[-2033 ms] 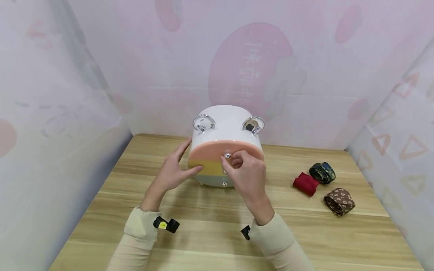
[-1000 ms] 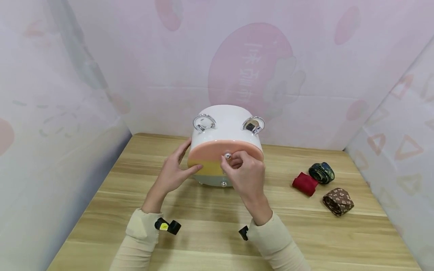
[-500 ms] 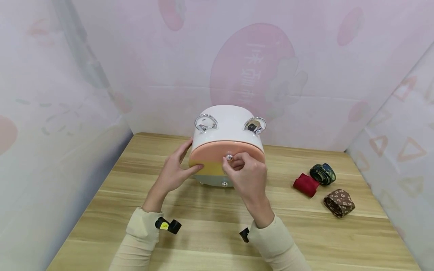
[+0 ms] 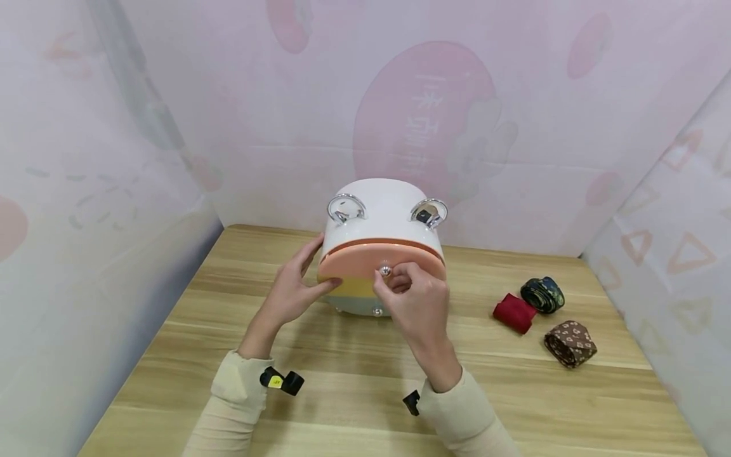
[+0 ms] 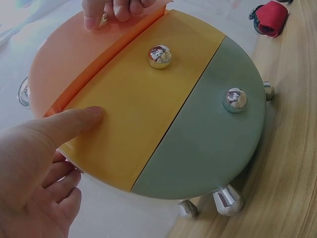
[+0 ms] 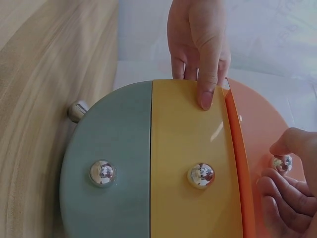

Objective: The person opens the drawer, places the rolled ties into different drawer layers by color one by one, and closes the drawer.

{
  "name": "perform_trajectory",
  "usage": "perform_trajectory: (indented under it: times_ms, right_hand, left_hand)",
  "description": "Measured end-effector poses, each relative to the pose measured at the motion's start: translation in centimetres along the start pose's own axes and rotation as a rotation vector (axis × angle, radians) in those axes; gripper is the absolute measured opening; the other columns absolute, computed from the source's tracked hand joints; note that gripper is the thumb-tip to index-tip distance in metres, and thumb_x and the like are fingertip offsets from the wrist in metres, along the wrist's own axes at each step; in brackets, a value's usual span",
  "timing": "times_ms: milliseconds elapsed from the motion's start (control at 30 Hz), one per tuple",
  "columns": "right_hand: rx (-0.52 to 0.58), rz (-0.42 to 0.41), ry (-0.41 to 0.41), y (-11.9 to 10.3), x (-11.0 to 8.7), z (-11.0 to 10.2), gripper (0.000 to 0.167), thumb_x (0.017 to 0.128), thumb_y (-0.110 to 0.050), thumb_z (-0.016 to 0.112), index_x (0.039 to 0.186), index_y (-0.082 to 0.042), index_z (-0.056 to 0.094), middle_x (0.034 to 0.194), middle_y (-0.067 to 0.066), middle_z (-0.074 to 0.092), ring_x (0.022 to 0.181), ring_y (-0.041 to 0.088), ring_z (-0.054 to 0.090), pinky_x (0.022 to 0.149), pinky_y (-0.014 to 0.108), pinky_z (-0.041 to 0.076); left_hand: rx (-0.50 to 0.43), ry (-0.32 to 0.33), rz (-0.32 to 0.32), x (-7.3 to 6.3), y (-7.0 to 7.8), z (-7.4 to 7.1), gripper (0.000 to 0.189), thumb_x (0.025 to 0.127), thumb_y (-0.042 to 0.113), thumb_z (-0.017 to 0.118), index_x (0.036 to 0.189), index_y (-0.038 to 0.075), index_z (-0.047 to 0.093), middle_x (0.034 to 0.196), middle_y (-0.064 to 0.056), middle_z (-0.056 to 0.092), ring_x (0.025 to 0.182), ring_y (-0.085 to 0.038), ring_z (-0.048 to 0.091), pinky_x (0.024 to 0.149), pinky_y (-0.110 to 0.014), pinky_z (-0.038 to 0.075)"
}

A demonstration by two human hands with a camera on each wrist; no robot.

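Observation:
A small round-fronted drawer cabinet [image 4: 381,212] with a white body and two chrome ear-shaped rings stands on the table. Its front has an orange top drawer [image 4: 354,260], a yellow middle drawer [image 5: 143,114] and a green bottom drawer [image 5: 203,139], each with a silver ball knob. My right hand [image 4: 421,303] pinches the orange drawer's knob [image 6: 281,164] between thumb and fingers. That drawer sticks out a little, with a narrow gap along its upper edge. My left hand [image 4: 287,296] grips the cabinet's left side, thumb on the yellow drawer front and fingers around the side.
To the right on the wooden table [image 4: 342,393] lie three rolled neckties: a red one [image 4: 514,313], a dark green patterned one [image 4: 542,294] and a brown flowered one [image 4: 570,343]. A printed cloth backdrop [image 4: 274,114] rises close behind the cabinet and along both sides.
The orange drawer, flush with the front before, has come slightly forward, pulled by my right hand on its knob. My left hand has kept its place on the cabinet.

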State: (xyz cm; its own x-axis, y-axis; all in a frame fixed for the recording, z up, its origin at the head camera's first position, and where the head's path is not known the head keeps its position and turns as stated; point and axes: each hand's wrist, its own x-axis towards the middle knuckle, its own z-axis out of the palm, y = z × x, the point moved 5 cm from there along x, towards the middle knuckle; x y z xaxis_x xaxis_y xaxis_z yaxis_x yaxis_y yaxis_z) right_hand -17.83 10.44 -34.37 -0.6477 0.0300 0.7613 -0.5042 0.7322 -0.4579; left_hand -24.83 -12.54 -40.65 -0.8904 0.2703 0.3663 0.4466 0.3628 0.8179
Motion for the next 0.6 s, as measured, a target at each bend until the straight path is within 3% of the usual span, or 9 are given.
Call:
perform_trajectory:
  times_ms: [600]
  right_hand:
    - [0.016, -0.018, 0.003, -0.6, -1.0, -1.1, 0.022, 0.082, -0.020, 0.089, 0.077, -0.007, 0.072, 0.066, 0.002, 0.073, 0.057, 0.010, 0.071, 0.054, 0.028, 0.062]
  left_hand:
    - [-0.002, -0.018, -0.002, 0.0, 0.2, -0.1, 0.093, 0.091, 0.013, 0.085, 0.167, 0.014, 0.032, 0.173, -0.009, 0.033, 0.162, -0.031, 0.029, 0.131, -0.051, 0.032]
